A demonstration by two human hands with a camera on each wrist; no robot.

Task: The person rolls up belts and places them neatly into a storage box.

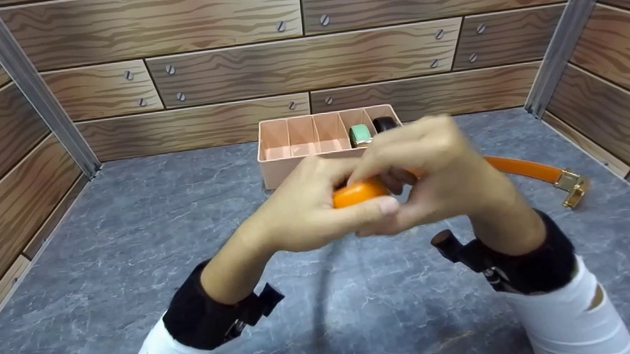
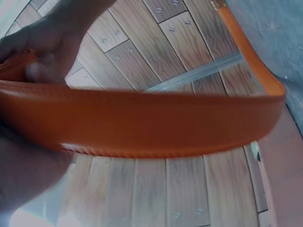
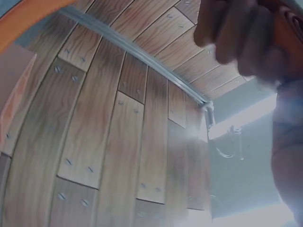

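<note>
An orange belt (image 1: 359, 193) is partly wound into a coil between both hands, above the table. My left hand (image 1: 309, 212) grips the coil, its thumb along the near side. Over the coil's right side curls my right hand (image 1: 438, 170), fingers and thumb on the belt. The unwound length stretches out to the right behind that hand and ends in a gold-coloured buckle (image 1: 570, 182). In the left wrist view a broad stitched stretch of the belt (image 2: 156, 123) crosses the frame. Coil layers (image 3: 291, 35) show at the right wrist view's upper right corner.
A pink divided box (image 1: 285, 170) stands behind the hands at the back of the table (image 1: 151, 250). Its right compartments hold a rolled green belt (image 1: 360, 134) and a rolled black one (image 1: 384, 124). Wood-patterned walls (image 1: 223, 79) enclose the back and sides.
</note>
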